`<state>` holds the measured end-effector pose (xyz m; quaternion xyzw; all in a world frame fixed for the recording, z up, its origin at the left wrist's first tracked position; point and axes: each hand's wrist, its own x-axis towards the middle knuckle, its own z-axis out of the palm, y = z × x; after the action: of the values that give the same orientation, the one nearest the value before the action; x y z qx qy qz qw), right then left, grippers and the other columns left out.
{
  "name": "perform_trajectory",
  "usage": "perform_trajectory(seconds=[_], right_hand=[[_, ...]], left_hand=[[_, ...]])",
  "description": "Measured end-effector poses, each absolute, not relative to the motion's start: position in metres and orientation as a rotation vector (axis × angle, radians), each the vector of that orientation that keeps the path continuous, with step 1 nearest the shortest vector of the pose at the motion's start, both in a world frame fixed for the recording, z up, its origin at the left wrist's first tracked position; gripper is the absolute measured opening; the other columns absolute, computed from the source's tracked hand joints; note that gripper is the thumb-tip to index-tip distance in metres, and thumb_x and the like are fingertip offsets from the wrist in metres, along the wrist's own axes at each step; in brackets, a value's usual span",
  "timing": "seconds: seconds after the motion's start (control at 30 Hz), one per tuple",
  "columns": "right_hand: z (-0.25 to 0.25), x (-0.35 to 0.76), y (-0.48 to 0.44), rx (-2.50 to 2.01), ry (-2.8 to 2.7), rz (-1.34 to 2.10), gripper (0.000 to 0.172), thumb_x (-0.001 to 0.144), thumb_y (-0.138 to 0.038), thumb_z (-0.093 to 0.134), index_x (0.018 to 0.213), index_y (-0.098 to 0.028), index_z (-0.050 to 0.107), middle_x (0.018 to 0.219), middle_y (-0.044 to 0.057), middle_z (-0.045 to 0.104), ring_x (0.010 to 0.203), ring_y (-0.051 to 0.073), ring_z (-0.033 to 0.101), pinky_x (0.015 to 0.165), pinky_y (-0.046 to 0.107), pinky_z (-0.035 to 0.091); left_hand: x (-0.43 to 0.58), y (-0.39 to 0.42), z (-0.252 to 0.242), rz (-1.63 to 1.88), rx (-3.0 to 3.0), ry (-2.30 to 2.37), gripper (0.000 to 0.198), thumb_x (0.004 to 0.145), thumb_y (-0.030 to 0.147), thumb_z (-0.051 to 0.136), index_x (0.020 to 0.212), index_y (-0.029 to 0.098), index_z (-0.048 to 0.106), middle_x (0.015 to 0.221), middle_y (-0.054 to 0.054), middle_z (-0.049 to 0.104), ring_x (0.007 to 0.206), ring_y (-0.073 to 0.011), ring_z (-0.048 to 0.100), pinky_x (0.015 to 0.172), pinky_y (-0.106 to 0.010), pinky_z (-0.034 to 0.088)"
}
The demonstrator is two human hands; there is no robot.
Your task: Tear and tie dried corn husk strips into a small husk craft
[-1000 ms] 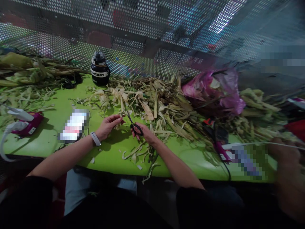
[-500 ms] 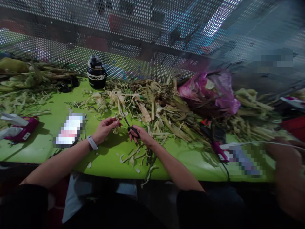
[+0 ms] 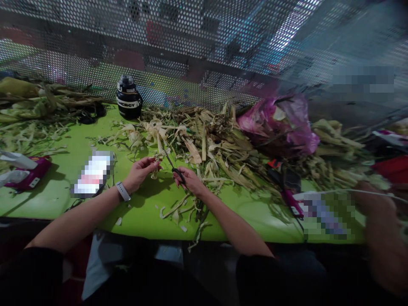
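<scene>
Black-handled scissors [image 3: 174, 166] are gripped in my right hand [image 3: 190, 181], blades pointing up and away over the green table. Close by on the left, my left hand [image 3: 139, 171] pinches a small pale piece of dried corn husk [image 3: 154, 174] between thumb and fingers. The scissor tips are just beside the lower end of a pale husk bundle [image 3: 159, 135] at the front of the heap. Whether the blades touch husk is too small to tell. Loose husk strips [image 3: 178, 208] lie below my right hand.
Behind my hands spreads a heap of dry husks [image 3: 219, 140], with a pink plastic bag [image 3: 277, 123] on its right. A black bottle [image 3: 128, 98] stands by the perforated metal screen [image 3: 191, 51]. A phone [image 3: 93, 173] and power strip [image 3: 32, 172] lie left. Another person's arm [image 3: 381, 221] is at right.
My right hand has closed further on the scissors, bringing the handles together. My left hand stays in place with the husk piece.
</scene>
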<state>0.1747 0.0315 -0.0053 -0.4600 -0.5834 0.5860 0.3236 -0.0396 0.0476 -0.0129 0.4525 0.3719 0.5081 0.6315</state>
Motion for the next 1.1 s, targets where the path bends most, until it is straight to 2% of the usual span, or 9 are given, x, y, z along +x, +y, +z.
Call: perform_trajectory(seconds=[0.33, 0.6, 0.73, 0.87, 1.1], right_hand=[[-0.0104, 0.1725, 0.0306, -1.214, -1.522, 1.44, 0.046, 0.069, -0.06, 0.07, 0.07, -0.019, 0.049, 0.052, -0.006, 0.051, 0.046, 0.006, 0.042, 0.043, 0.021, 0.03], [-0.0127, 0.1699, 0.0308, -1.21, -1.436, 1.408, 0.045, 0.061, -0.055, 0.077, 0.07, -0.019, 0.051, 0.054, -0.006, 0.052, 0.046, 0.007, 0.044, 0.046, 0.022, 0.037], [-0.0096, 0.1713, 0.0305, -1.219, -1.442, 1.43, 0.046, 0.062, -0.056, 0.077, 0.07, -0.019, 0.051, 0.051, -0.006, 0.053, 0.044, 0.006, 0.042, 0.043, 0.021, 0.034], [-0.0047, 0.1753, 0.0295, -1.219, -1.518, 1.49, 0.045, 0.068, -0.058, 0.072, 0.072, -0.019, 0.049, 0.052, -0.004, 0.057, 0.039, 0.005, 0.037, 0.038, 0.02, 0.026], [-0.0057, 0.1776, 0.0299, -1.148, -1.548, 1.537, 0.046, 0.072, -0.061, 0.066, 0.076, -0.019, 0.048, 0.057, -0.004, 0.06, 0.038, 0.005, 0.039, 0.037, 0.019, 0.028]], left_hand=[[-0.0397, 0.0472, -0.0119, 1.187, 0.988, 0.835, 0.03, 0.067, 0.034, 0.082, 0.087, 0.015, 0.069, 0.078, -0.003, 0.073, 0.071, -0.0117, 0.064, 0.07, -0.023, 0.047], [-0.04, 0.0483, -0.0111, 1.229, 0.931, 0.82, 0.03, 0.066, 0.031, 0.082, 0.089, 0.016, 0.069, 0.081, -0.002, 0.072, 0.075, -0.0115, 0.066, 0.075, -0.023, 0.048], [-0.0408, 0.0488, -0.0109, 1.222, 0.939, 0.828, 0.031, 0.066, 0.031, 0.082, 0.089, 0.015, 0.069, 0.079, -0.002, 0.071, 0.072, -0.0111, 0.065, 0.073, -0.023, 0.048], [-0.0413, 0.0495, -0.0142, 1.219, 0.943, 0.809, 0.031, 0.067, 0.032, 0.082, 0.09, 0.016, 0.07, 0.081, -0.001, 0.071, 0.072, -0.0101, 0.065, 0.074, -0.023, 0.048], [-0.0401, 0.0483, -0.0142, 1.181, 0.987, 0.828, 0.028, 0.067, 0.032, 0.082, 0.088, 0.016, 0.071, 0.079, -0.002, 0.071, 0.071, -0.0111, 0.064, 0.072, -0.023, 0.049]])
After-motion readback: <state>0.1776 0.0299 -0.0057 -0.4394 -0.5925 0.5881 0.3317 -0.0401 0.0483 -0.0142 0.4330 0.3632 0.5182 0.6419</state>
